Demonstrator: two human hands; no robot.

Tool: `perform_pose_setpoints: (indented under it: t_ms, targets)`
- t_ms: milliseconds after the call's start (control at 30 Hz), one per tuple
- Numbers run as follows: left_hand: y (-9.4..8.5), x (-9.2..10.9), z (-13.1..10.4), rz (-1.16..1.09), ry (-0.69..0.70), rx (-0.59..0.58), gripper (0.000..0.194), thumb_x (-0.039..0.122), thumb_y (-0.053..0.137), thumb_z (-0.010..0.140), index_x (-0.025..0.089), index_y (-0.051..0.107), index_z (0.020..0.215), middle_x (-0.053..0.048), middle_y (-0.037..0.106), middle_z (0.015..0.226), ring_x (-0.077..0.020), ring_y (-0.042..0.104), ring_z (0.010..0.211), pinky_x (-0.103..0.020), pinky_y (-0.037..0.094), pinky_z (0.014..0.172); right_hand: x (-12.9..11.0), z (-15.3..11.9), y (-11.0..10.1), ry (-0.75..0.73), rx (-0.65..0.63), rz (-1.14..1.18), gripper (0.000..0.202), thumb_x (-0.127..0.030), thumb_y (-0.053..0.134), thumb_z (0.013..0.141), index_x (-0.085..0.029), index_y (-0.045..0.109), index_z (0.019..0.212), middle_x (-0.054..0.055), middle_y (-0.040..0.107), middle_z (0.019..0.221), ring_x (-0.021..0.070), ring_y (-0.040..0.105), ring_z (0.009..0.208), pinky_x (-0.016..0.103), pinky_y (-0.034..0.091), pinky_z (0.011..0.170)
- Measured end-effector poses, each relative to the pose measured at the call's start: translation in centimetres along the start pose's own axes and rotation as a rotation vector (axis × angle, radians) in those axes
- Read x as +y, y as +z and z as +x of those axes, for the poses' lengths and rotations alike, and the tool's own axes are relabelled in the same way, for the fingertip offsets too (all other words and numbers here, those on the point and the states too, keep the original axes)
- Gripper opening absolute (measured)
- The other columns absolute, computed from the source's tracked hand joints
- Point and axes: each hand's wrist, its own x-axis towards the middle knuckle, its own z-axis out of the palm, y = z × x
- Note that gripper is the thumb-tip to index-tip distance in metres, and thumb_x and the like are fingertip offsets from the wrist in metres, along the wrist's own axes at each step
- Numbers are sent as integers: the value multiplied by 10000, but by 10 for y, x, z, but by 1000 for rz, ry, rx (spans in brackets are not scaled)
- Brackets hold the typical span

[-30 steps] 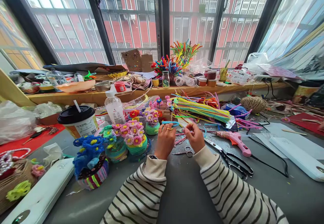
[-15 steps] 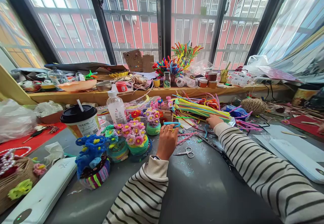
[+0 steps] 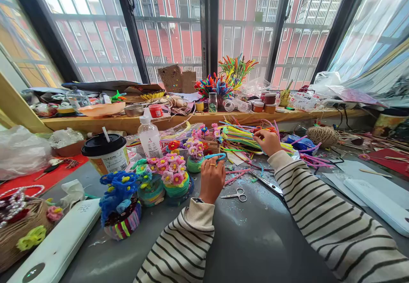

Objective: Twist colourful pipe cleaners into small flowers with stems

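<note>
A blue pipe cleaner [image 3: 220, 156], bent into a loop, is gripped in the fingers of my left hand [image 3: 212, 180]. My right hand [image 3: 269, 141] reaches over a bundle of coloured pipe cleaners [image 3: 239, 134], its thumb and fingers pinched together; what is between them I cannot make out. Below the hands lie small scissors [image 3: 236, 194] and larger scissors [image 3: 270, 184]. Left of my left hand stand pots of pipe-cleaner flowers: pink [image 3: 172, 172], teal [image 3: 150, 185] and blue [image 3: 119, 195].
A lidded cup [image 3: 105, 153] and a plastic bottle [image 3: 150, 138] stand behind the flowers. White devices lie at left [image 3: 60, 240] and right [image 3: 377, 204]. Twine [image 3: 323, 136] sits at back right. Jars and more pipe cleaners [image 3: 217, 85] line the wooden sill [image 3: 179, 123]. Glitter dots the grey table.
My right hand has lifted and shifted left along the bundle, its fingers drawing into a pinch. My left hand keeps the blue loop in nearly the same place. The view has shifted slightly.
</note>
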Motion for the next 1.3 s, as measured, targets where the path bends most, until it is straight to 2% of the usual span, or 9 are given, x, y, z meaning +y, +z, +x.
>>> perform_pose_setpoints:
  t_ms: [200, 433, 533, 600, 700, 833, 1033, 1233, 1300]
  targets:
    - [-1, 0, 0, -9, -45, 19, 226, 241, 398, 751, 185, 537, 919, -78, 516, 974, -203, 452, 906, -369, 341, 819, -13, 11, -19, -23, 133, 190, 169, -295, 490, 682, -146, 568, 701, 34, 608, 668, 122, 528, 555, 247, 416, 565]
    - [-1, 1, -1, 6, -63, 17, 223, 249, 399, 752, 197, 529, 926, -72, 509, 994, -189, 448, 916, -360, 336, 830, 2, 12, -20, 112, 106, 525, 261, -369, 464, 698, -126, 509, 780, 45, 601, 631, 134, 557, 501, 231, 431, 417]
    - [0, 1, -1, 13, -66, 20, 225, 247, 403, 749, 194, 528, 928, -77, 504, 999, -197, 446, 925, -367, 336, 831, 10, 12, -21, 99, 118, 429, 223, -322, 442, 730, -133, 493, 837, 52, 606, 692, 144, 576, 553, 248, 450, 468]
    - [0, 1, -1, 10, -63, 23, 229, 239, 404, 747, 187, 528, 932, -82, 504, 994, -204, 446, 924, -374, 337, 828, 17, 8, -18, 63, 38, 172, 169, -240, 463, 726, -145, 501, 861, 66, 604, 791, 158, 582, 650, 274, 451, 581]
    - [0, 1, -1, -8, -50, 29, 230, 229, 409, 742, 182, 530, 932, -84, 503, 995, -210, 450, 916, -382, 337, 826, 27, -4, -6, 64, -250, -265, 215, -133, 509, 683, -141, 514, 898, 95, 572, 895, 195, 541, 827, 289, 404, 706]
    - [-1, 1, 0, -11, -52, 29, 231, 224, 411, 740, 188, 530, 936, -81, 504, 997, -206, 451, 922, -379, 333, 834, 35, -24, 11, 52, -419, -400, 189, -186, 550, 670, -175, 565, 858, 86, 528, 933, 198, 505, 867, 284, 381, 720]
    - [-1, 1, 0, -8, -65, 5, 279, 211, 401, 743, 194, 505, 1002, -79, 503, 1027, -200, 443, 947, -371, 319, 853, 30, -25, 21, -5, -607, -400, 166, -319, 551, 676, -181, 643, 672, 83, 569, 805, 198, 521, 798, 264, 376, 678]
    - [1, 1, -1, -12, -69, -24, 293, 216, 399, 743, 211, 503, 1016, -84, 484, 1073, -206, 434, 981, -383, 304, 868, 8, -25, 21, -68, -581, -333, 211, -315, 470, 733, -187, 621, 805, 60, 579, 811, 160, 527, 761, 232, 374, 649]
    - [0, 1, -1, -7, -76, -31, 269, 223, 411, 734, 202, 527, 976, -95, 482, 1075, -213, 432, 987, -391, 303, 866, -5, -28, 21, -215, -588, -251, 187, -315, 503, 712, -198, 627, 787, 49, 575, 812, 155, 519, 780, 225, 372, 674]
